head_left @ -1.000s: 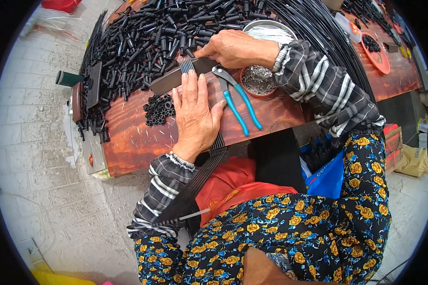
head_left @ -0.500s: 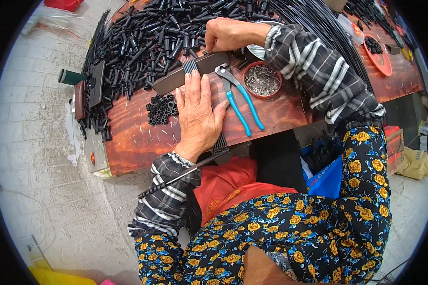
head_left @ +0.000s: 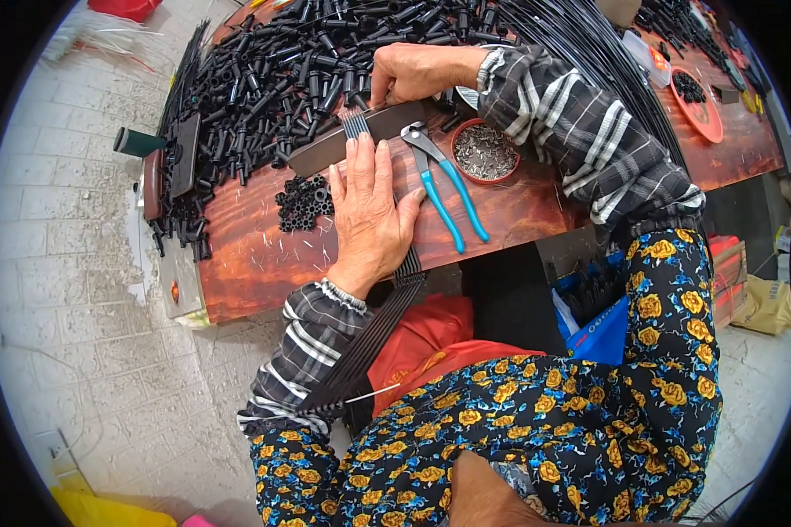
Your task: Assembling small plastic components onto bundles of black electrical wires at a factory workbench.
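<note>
– Left hand, then?

– Laid flat, left of the frame's middle. Fingers straight and close together, gripping nothing, pressed over a bundle of thin black rods. Thumb spread out to the right, near the turquoise-handled pliers.

– And the bundle itself? Where exactly?

– Under the palm. Upper ends poking out past the fingertips, with pale, thin tips across a brown bar in the upper middle of the frame. Lower part over the table's near edge, slanting down to the plaid left sleeve.

– Right hand?

– Higher up, top centre. Fingers bent downward, just at the far side of the brown bar, to the right of the rod tips. Closed on something or not: cannot tell, too much hidden there.

– Near the hands, anything more?

– Plenty. Right of the pliers, a round red bowl full of small metal pieces. Left of the left hand, a cluster of short black rings. Across the upper left and top centre, a big heap of black tubular parts. Towards the upper right, long black rods, side by side. All on a reddish-brown table.

– Farther off?

– Upper right, an orange-red dish with black bits inside.
</note>
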Motion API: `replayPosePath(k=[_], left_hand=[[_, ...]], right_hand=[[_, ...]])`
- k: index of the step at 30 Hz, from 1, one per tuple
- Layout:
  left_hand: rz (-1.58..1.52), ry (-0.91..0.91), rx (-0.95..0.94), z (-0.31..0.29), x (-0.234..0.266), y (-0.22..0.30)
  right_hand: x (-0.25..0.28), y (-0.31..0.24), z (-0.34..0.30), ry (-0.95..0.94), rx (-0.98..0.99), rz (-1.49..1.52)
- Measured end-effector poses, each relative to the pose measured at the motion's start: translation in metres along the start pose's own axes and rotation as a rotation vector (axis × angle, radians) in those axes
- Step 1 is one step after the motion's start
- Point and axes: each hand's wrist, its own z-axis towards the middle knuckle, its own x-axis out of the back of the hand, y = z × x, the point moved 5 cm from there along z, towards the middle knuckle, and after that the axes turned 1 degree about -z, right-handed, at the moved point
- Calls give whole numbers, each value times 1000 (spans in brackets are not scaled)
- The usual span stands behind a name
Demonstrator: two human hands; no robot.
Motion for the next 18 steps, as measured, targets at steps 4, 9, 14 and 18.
replayPosePath(k=[4, 9, 14, 18], left_hand=[[-8, -1, 2, 0, 0, -1], [-13, -6, -2, 2, -2, 1], [-22, -4, -7, 2, -3, 1], [-6, 7, 3, 0, 0, -2]], right_hand=[[1, -9, 5, 40, 2, -103], [0, -10, 9, 111, -38, -122], [-11, 1, 22, 190, -123, -39], [-1, -12, 5, 335, 74, -113]])
